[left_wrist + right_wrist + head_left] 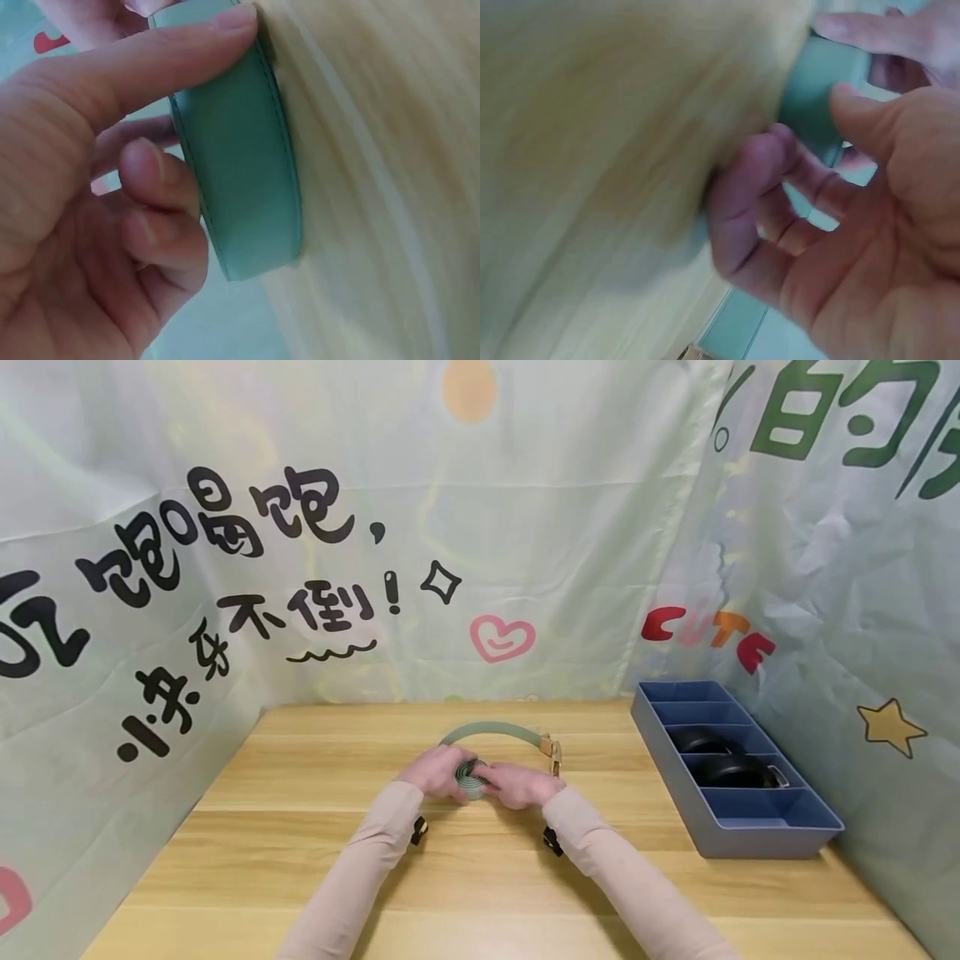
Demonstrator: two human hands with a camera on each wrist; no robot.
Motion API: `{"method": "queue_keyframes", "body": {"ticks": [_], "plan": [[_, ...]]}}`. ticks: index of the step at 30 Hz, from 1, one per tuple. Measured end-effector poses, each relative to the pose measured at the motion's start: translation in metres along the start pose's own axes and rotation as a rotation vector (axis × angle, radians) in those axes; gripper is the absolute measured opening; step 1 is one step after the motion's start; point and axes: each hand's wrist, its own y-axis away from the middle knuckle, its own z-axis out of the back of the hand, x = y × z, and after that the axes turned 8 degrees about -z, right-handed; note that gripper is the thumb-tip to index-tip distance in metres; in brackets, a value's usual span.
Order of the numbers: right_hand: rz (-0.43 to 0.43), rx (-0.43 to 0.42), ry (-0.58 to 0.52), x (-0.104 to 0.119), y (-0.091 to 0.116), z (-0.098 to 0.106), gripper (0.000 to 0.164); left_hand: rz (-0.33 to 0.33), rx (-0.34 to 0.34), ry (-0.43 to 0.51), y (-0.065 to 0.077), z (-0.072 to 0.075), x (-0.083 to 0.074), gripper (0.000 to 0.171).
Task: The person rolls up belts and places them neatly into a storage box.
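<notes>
A green belt point(491, 728) stands on edge on the table, partly wound into a tight coil point(471, 779). Its loose length arcs behind my hands to a gold-coloured buckle point(552, 750) on the right. My left hand point(437, 772) grips the coil from the left; in the left wrist view, the thumb lies across the belt's stitched outer face point(240, 165). From the other side my right hand point(521, 785) pinches the coil, its thumb against the green strap point(814, 101) in the right wrist view and its fingers curled. The fingertips at the coil's far side are partly hidden.
On the right of the wooden table point(315, 877) stands a blue divided box point(765, 843). Two rolled black belts point(731, 771) lie in its middle compartments. Printed cloth point(450, 527) hangs behind the table and along its sides.
</notes>
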Motion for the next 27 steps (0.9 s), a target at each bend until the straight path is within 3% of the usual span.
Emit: {"method": "queue_keyframes", "body": {"ticks": [4, 7, 11, 13, 16, 19, 23, 27], "plan": [[-0.028, 0.007, 0.018, -0.0003, 0.0011, -0.0031, 0.038, 0.037, -0.064, -0.001, 0.0007, -0.0023, -0.0020, 0.051], [-0.044, 0.011, 0.009, -0.0009, 0.0007, -0.0060, 0.040, 0.051, -0.088, -0.055, 0.0026, -0.0050, -0.0034, 0.054], [-0.056, 0.009, 0.006, -0.0013, 0.0010, -0.0078, 0.044, -0.011, -0.039, -0.073, 0.0049, -0.0045, -0.0034, 0.067], [-0.052, 0.000, 0.003, -0.0009, 0.0012, -0.0074, 0.044, -0.043, -0.008, -0.033, 0.0051, -0.0027, -0.0023, 0.074], [-0.042, -0.001, -0.003, -0.0002, 0.0013, -0.0070, 0.044, -0.039, 0.015, 0.037, 0.0043, -0.0009, 0.0005, 0.079], [-0.047, 0.002, -0.009, 0.0007, 0.0015, -0.0071, 0.045, -0.025, -0.018, 0.051, 0.0019, -0.0022, 0.0025, 0.071], [-0.052, 0.002, 0.000, 0.0018, 0.0007, -0.0070, 0.045, -0.005, -0.091, -0.005, -0.0003, -0.0059, 0.0030, 0.053], [-0.044, 0.004, 0.012, 0.0027, -0.0002, -0.0065, 0.042, 0.011, -0.101, -0.033, 0.0017, -0.0072, 0.0034, 0.059]]}}
